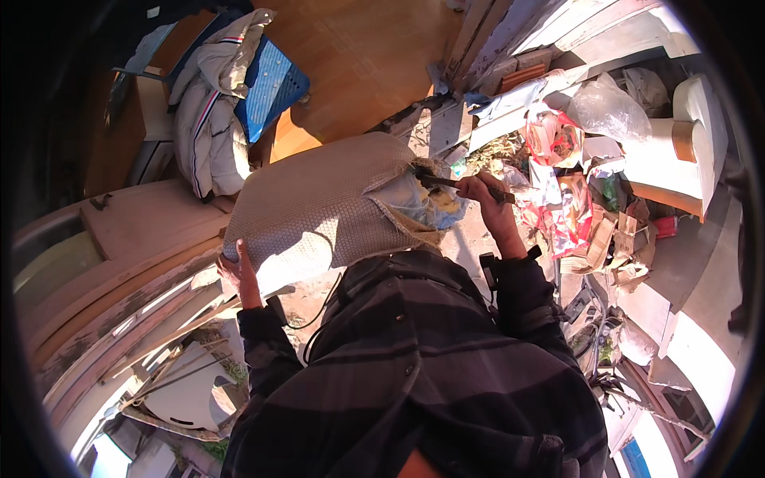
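Observation:
A long seat cushion (315, 187) with a beige woven cover lies across in front of me. Its cover is torn at the right end, where bluish and yellow padding (434, 205) shows. My left hand (239, 273) grips the cushion's near left corner, thumb up along the edge and fingers partly hidden. In my right hand (492, 205) is a dark hand tool (443, 182), held by its handle. The tool's far end reaches the torn edge of the cover; shadow hides its exact kind.
At the back left, a pale jacket (211, 119) hangs beside a blue plastic crate (271, 84). Wooden furniture (143, 231) stands left. To the right lie plastic bags (558, 139), crumpled cardboard (606, 243) and a white board with brown edging (669, 159). Loose sticks (171, 350) lie lower left.

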The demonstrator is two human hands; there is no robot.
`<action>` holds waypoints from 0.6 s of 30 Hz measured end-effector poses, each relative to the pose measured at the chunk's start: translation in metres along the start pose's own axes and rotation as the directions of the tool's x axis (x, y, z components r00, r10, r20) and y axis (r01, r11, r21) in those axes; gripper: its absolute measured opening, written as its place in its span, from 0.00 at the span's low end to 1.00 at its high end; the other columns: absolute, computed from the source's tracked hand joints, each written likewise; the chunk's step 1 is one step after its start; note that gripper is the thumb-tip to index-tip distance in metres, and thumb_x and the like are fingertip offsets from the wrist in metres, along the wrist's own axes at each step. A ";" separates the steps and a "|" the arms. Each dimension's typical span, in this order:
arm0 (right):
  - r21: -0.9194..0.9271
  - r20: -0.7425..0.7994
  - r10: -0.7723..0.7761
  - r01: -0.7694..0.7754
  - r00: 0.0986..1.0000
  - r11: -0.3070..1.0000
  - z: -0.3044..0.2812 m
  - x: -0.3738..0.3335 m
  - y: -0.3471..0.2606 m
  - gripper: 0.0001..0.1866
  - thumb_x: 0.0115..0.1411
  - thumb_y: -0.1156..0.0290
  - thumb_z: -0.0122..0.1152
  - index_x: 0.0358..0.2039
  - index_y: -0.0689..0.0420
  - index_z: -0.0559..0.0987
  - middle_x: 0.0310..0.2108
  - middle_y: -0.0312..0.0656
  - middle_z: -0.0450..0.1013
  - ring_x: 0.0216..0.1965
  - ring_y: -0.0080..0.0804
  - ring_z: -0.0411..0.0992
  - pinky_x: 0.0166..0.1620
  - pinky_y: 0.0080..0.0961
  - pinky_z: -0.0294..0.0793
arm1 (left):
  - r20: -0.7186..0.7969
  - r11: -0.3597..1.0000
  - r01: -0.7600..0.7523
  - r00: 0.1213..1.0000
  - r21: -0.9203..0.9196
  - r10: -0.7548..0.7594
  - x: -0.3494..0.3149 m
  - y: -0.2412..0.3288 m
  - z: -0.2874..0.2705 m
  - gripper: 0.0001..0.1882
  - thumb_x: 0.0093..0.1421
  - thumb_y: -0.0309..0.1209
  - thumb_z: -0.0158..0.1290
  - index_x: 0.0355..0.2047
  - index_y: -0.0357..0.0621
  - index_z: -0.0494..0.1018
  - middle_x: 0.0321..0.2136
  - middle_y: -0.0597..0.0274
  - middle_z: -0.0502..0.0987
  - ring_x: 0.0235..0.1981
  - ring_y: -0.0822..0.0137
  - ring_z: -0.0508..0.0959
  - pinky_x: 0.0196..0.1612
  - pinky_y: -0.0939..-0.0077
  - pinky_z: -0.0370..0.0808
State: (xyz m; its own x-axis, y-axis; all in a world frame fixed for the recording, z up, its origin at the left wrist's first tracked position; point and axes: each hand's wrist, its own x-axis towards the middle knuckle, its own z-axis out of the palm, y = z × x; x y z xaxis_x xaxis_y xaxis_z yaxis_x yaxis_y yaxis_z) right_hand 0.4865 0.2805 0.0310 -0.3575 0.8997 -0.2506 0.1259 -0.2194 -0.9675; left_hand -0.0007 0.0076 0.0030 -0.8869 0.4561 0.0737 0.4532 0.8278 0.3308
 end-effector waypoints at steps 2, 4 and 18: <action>0.006 -0.019 0.047 -0.047 0.999 0.999 -0.028 -0.016 -0.004 0.17 0.66 0.67 0.47 0.25 0.64 0.74 0.27 0.40 0.74 0.32 0.25 0.72 0.41 0.24 0.74 | -0.027 0.990 -0.126 0.991 0.062 0.128 0.015 0.018 -0.002 0.43 0.51 0.62 0.56 0.49 0.31 0.69 0.47 0.41 0.69 0.52 0.43 0.64 0.56 0.48 0.60; 0.153 -0.164 0.080 -0.055 0.983 0.987 -0.049 -0.035 -0.010 0.16 0.64 0.68 0.48 0.25 0.66 0.76 0.23 0.41 0.74 0.27 0.25 0.72 0.36 0.23 0.73 | -0.119 0.972 -0.167 0.975 0.163 0.188 0.023 0.039 -0.002 0.41 0.51 0.60 0.57 0.49 0.32 0.70 0.46 0.42 0.71 0.52 0.44 0.66 0.57 0.50 0.61; 0.403 -0.566 -0.030 0.309 0.824 0.862 -0.181 -0.167 -0.047 0.18 0.65 0.65 0.44 0.20 0.60 0.65 0.20 0.45 0.64 0.33 0.39 0.72 0.33 0.33 0.80 | -0.194 0.912 -0.286 0.917 0.295 0.350 -0.002 0.171 -0.012 0.43 0.54 0.66 0.48 0.42 0.30 0.72 0.44 0.44 0.71 0.50 0.45 0.66 0.54 0.47 0.62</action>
State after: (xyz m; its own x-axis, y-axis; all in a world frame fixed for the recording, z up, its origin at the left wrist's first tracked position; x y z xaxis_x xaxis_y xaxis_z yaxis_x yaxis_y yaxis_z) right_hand 0.7077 0.2093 0.1247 0.2253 0.9615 -0.1573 -0.3749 -0.0635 -0.9249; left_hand 0.0773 0.1448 0.0705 -0.6717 0.6442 0.3658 0.6931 0.7208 0.0034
